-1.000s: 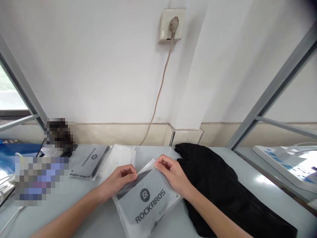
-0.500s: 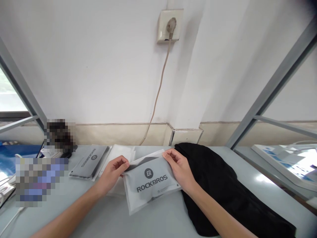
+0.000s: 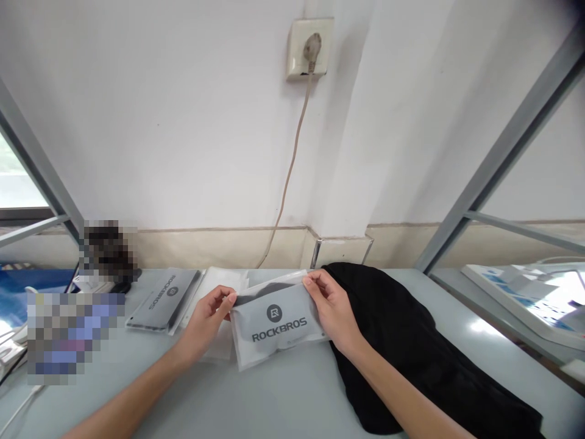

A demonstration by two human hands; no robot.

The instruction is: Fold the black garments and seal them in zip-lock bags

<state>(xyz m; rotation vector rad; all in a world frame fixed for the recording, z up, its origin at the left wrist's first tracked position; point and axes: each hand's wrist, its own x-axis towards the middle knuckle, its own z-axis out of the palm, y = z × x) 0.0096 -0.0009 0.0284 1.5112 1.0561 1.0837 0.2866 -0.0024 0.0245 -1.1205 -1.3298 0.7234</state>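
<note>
A frosted grey ROCKBROS pouch [image 3: 276, 326] with something dark inside lies on the grey table [image 3: 283, 402], held at its top edge by both hands. My left hand [image 3: 208, 320] pinches the pouch's upper left corner. My right hand [image 3: 331, 308] pinches the upper right corner. The pouch's print faces me, nearly level.
A black garment [image 3: 411, 347] sprawls on the table just right of my right hand. Another ROCKBROS pouch [image 3: 164, 296] and clear empty bags [image 3: 219, 286] lie to the left. A cable [image 3: 287, 177] runs down from a wall socket [image 3: 308, 49]. Grey metal frame bars [image 3: 498, 152] flank the table.
The pouch has turned from a tilted position to nearly level and moved away from me toward the wall. Both hands kept their pinch on its top corners.
</note>
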